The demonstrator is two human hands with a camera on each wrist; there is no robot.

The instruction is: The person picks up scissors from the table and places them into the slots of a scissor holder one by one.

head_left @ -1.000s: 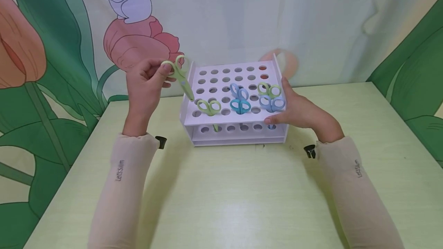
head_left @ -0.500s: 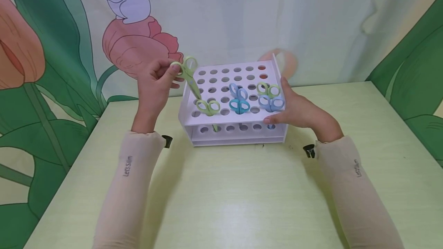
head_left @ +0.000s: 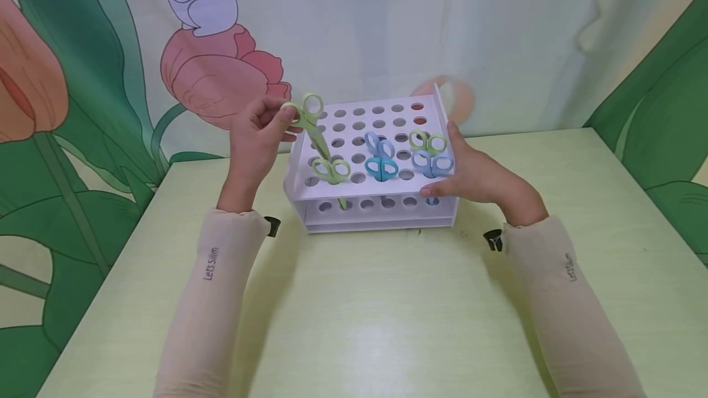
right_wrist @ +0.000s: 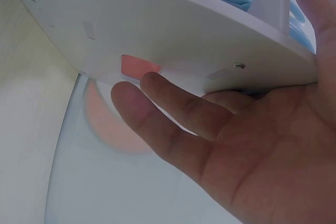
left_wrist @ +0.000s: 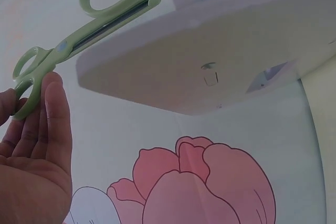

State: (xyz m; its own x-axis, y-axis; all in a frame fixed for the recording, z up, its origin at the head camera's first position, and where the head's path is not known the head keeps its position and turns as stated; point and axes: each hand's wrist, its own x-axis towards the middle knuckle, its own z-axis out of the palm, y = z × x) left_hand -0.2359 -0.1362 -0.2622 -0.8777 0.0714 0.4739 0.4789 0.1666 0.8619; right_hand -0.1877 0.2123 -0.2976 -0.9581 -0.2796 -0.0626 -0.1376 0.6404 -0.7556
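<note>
My left hand (head_left: 254,146) pinches a pair of light green scissors (head_left: 313,130) by one ring, between thumb and fingers. Their blades slant down over the front left of a white rack (head_left: 354,191) with rows of round holes. Just below the tip, another pair of green scissors (head_left: 334,178) stands in a front hole. In the left wrist view the held scissors (left_wrist: 63,48) show their sheathed blades beside the rack's side panel (left_wrist: 157,72). My right hand (head_left: 478,174) holds the rack's right end, thumb at the front edge, fingers along the side panel (right_wrist: 173,35).
Teal scissors (head_left: 381,169) and light blue scissors (head_left: 381,148) stand mid-rack. Near the right end are green scissors (head_left: 428,144) and another light blue pair (head_left: 432,167). A printed curtain (head_left: 354,29) hangs behind the pale table (head_left: 365,300).
My left hand has moved right with the green scissors, bringing their tip from the rack's left edge to behind the standing green pair. The right hand stays on the rack.
</note>
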